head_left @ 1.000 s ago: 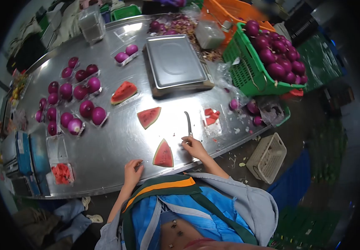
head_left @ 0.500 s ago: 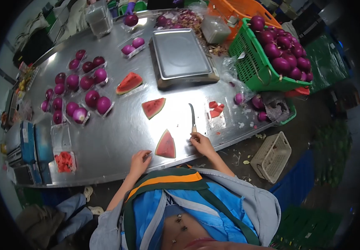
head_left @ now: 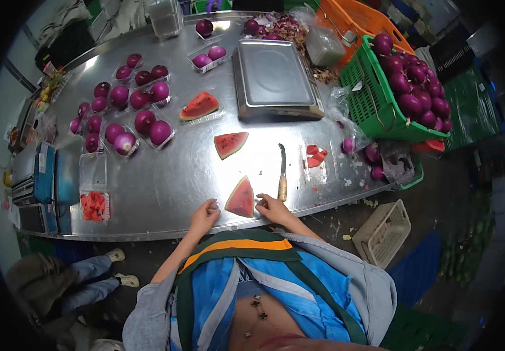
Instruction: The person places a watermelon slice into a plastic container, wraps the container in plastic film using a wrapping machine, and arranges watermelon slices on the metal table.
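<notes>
A wedge of watermelon (head_left: 241,199) lies on the metal table between my two hands, its tip pointing away from me. My left hand (head_left: 205,215) is just left of the wedge, fingers loosely bent and holding nothing. At its right edge is my right hand (head_left: 272,207), empty, with fingers partly spread close to the rind; whether they touch is unclear. The curved knife with a wooden handle (head_left: 282,188) rests on the table right of that hand. Farther off lie a second watermelon wedge (head_left: 231,144) and a third wedge (head_left: 200,106) on clear plastic.
Packed purple onions (head_left: 145,121) cover the left of the table. A scale (head_left: 276,76) stands at the back, beside a green crate (head_left: 361,88) heaped with onions. Red watermelon pieces sit in a clear tray (head_left: 106,207) and on another sheet (head_left: 315,157). Someone's gloved hand (head_left: 213,5) shows at the far edge.
My right hand has let go of the knife and moved left to the near watermelon wedge. The knife now lies on the table. The gloved hand has left the far onion.
</notes>
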`<state>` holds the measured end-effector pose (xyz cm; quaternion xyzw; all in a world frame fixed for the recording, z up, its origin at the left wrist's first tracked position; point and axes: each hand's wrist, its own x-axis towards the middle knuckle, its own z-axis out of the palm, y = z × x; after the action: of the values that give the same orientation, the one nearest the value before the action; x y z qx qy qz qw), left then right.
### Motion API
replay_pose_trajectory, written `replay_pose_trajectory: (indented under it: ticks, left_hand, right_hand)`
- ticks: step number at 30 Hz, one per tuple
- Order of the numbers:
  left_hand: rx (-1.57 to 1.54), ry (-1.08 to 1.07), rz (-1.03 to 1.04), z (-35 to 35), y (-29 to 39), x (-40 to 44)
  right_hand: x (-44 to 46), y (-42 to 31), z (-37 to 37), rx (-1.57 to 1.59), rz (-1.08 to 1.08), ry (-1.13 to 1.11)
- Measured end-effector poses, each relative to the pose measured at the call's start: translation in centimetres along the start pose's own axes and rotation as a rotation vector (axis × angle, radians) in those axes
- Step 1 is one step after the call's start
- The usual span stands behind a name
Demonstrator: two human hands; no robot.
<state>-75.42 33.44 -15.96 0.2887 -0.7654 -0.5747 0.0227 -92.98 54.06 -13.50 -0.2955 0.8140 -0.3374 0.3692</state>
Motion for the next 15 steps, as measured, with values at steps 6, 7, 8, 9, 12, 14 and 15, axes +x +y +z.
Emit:
replay_pose_trajectory:
  ticks: [6,7,8,9,12,14,15]
  left_hand:
    - [0.041,-0.041,0.014,1.4,0.7,1.1]
    - [0.04,-0.033,0.014,1.6,0.8,1.2]
    - [0.057,-0.055,-0.002,1.7,1.2,1.3]
    - [0.073,-0.078,-0.019,1.6,1.4,1.4]
    - [0.066,-0.07,0.013,1.9,0.4,1.9]
    - [0.066,-0.065,0.019,2.0,0.0,2.0]
    - [0.067,-0.063,0.024,2.1,0.0,2.0]
  right_hand:
    - [0.4,-0.6,0.0,-0.032,0.087,-0.051]
    - [0.5,-0.5,0.0,-0.036,0.08,-0.054]
    - [0.7,-0.3,0.0,-0.042,0.086,-0.047]
    - [0.8,-0.1,0.0,-0.047,0.093,-0.04]
    - [1.1,0.4,0.1,-0.061,0.094,-0.046]
    - [1.3,0.8,0.4,-0.067,0.101,-0.051]
    - [1.5,1.0,0.6,-0.001,0.108,-0.049]
